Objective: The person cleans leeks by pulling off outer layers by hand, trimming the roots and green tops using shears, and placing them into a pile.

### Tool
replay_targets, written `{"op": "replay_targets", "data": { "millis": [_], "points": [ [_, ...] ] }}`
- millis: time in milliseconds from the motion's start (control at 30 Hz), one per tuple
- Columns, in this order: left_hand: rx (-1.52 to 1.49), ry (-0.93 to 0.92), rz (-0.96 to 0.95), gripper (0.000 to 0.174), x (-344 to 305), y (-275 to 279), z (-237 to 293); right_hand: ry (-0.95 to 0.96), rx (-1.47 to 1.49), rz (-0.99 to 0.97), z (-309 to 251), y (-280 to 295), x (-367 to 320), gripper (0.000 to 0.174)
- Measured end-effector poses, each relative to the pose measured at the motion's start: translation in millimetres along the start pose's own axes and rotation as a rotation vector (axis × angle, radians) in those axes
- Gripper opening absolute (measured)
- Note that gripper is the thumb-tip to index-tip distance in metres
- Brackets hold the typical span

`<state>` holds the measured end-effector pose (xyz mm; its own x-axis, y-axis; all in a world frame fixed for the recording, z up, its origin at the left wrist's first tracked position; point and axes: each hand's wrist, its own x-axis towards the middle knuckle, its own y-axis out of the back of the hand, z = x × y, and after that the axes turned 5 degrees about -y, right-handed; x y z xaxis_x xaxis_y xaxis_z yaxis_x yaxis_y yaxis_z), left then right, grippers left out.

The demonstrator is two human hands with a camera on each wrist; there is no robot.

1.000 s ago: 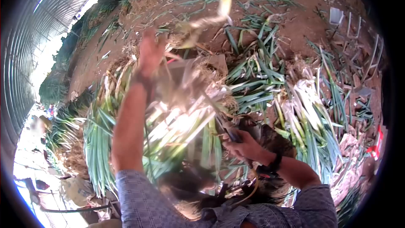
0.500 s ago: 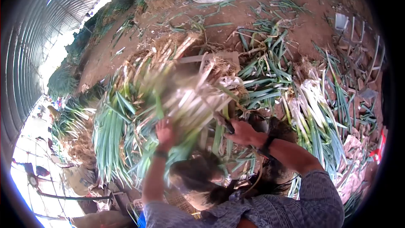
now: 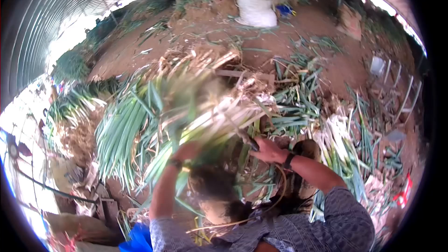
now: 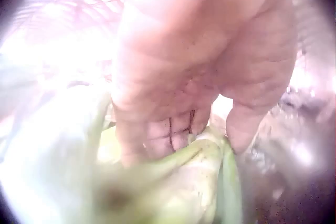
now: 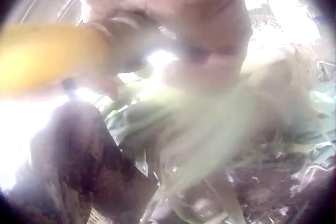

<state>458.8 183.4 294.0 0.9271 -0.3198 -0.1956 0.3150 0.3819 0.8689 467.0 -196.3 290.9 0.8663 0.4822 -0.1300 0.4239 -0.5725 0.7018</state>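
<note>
Left hand [image 3: 186,150]: near centre, fingers closed round the green end of the leek bundle [image 3: 207,116]. The left wrist view shows fingers [image 4: 157,134] pressed into the leaves [image 4: 184,182].
Right hand [image 3: 268,149]: just right of the bundle, fingers curled on a dark tool [image 3: 247,140] whose tip points into the stalks.
Leek bundle: blurred, held up at centre, pale stalks toward far right, leaves near left.
Leaf pile [image 3: 119,135]: left of the bundle.
Trimmed stalks [image 3: 343,144]: right, on the soil.
White sack [image 3: 255,5]: far, centre.
Right wrist view: overexposed; grip detail unclear.
</note>
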Motion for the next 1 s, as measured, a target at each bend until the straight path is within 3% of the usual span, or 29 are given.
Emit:
{"op": "replay_targets", "data": {
  "millis": [33, 100, 200, 300, 333, 433, 467, 567, 733, 800, 900, 1000],
  "points": [
    [0.062, -0.067, 0.056, 0.048, -5.4, -16.8, -14.1, -0.050, -0.089, -0.073, -1.0, -0.2, 0.7, 0.045],
    [-0.044, 0.045, 0.075, 0.052, -8.6, -40.8, -34.6, -0.014, -0.101, -0.089, -5.3, -7.2, -8.8, 0.045],
    [-0.017, 0.209, 0.038, 0.056, -7.3, -20.2, 8.8, 0.045, -0.107, -0.049, 3.6, -17.4, -21.2, 0.042],
    [0.005, 0.220, 0.361, 0.055, 1.2, -19.3, 24.5, 0.060, -0.024, -0.012, 6.9, -18.7, -31.5, 0.040],
    [0.013, 0.108, 0.396, 0.051, 12.6, -17.0, 16.9, 0.060, -0.018, 0.009, 10.8, -20.4, -30.7, 0.040],
    [-1.149, -0.112, 0.537, 0.054, 35.0, -25.7, 23.3, 0.171, 0.055, 0.109, -5.4, -11.1, -42.1, 0.042],
    [-1.297, -0.123, 0.416, 0.068, 42.9, -24.9, 24.6, 0.229, 0.087, 0.148, -16.0, -7.1, -44.5, 0.044],
    [-1.627, -0.224, 0.271, 0.075, 50.1, -1.2, 56.7, 0.273, -0.059, 0.123, -25.9, -4.8, -43.2, 0.043],
    [-1.882, -0.310, 0.501, 0.072, 53.8, 5.4, 72.6, 0.209, 0.075, 0.079, -37.4, 7.1, -46.2, 0.041],
    [-1.381, -0.332, 0.550, 0.070, 58.3, -3.6, 78.7, 0.241, 0.099, 0.086, -47.1, 15.1, -57.4, 0.046],
    [-0.470, -0.371, 0.704, 0.062, 64.3, -19.8, 91.6, 0.270, 0.145, 0.056, -49.0, 19.5, -49.4, 0.035],
    [-0.980, -0.342, 0.720, 0.046, 79.9, -34.6, 85.2, 0.174, 0.064, 0.097, -47.1, 13.9, -46.2, 0.035]
  ]
}}
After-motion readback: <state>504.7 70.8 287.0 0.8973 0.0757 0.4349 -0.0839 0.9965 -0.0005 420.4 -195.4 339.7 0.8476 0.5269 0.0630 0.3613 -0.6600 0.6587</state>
